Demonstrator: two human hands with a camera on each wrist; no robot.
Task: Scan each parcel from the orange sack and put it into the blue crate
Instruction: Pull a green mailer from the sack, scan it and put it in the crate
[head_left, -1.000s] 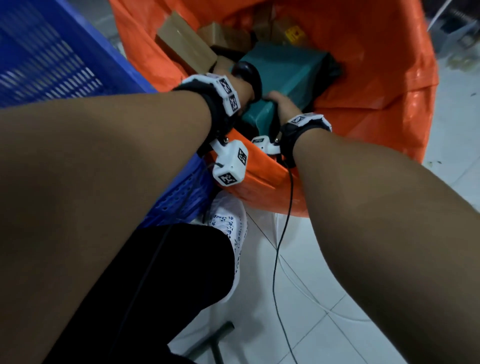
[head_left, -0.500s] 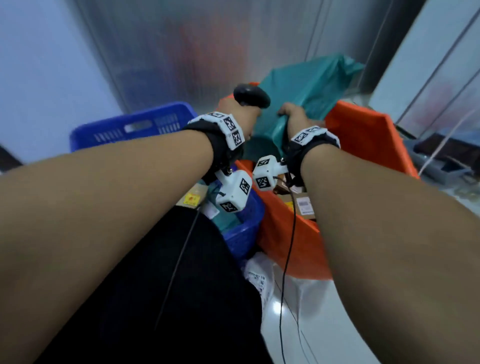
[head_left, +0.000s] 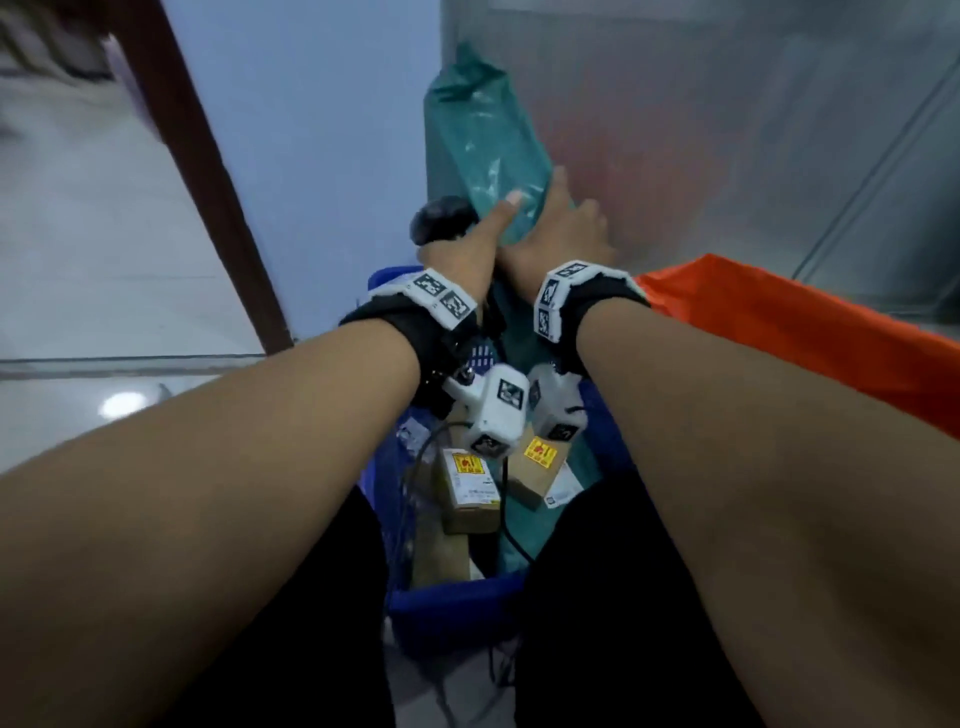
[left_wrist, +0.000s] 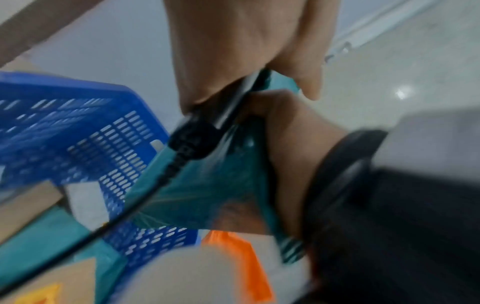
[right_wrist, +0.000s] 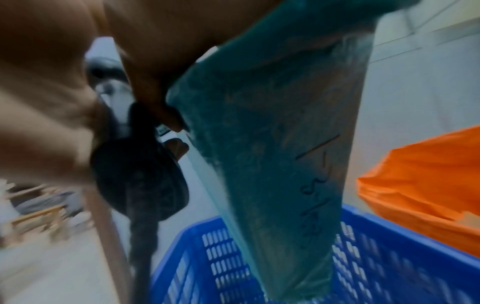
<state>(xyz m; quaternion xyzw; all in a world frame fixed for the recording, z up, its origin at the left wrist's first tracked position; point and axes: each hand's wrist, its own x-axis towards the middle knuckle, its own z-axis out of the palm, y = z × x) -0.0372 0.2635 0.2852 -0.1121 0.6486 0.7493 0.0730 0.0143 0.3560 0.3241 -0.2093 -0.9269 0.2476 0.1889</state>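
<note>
1. The orange sack (head_left: 810, 332) sits to the right, beside the blue crate (head_left: 452, 603), which already holds cardboard boxes (head_left: 470, 491).
2. The teal poly-bag parcel (head_left: 480, 140) is raised on end over the crate, probably to find its label.
3. The right hand (head_left: 563, 234) clasps its lower end.
4. The left hand (head_left: 462, 249) grips the black scanner (head_left: 441, 223), thumb pressing the parcel; its cable (left_wrist: 145, 197) trails across the crate.
</note>
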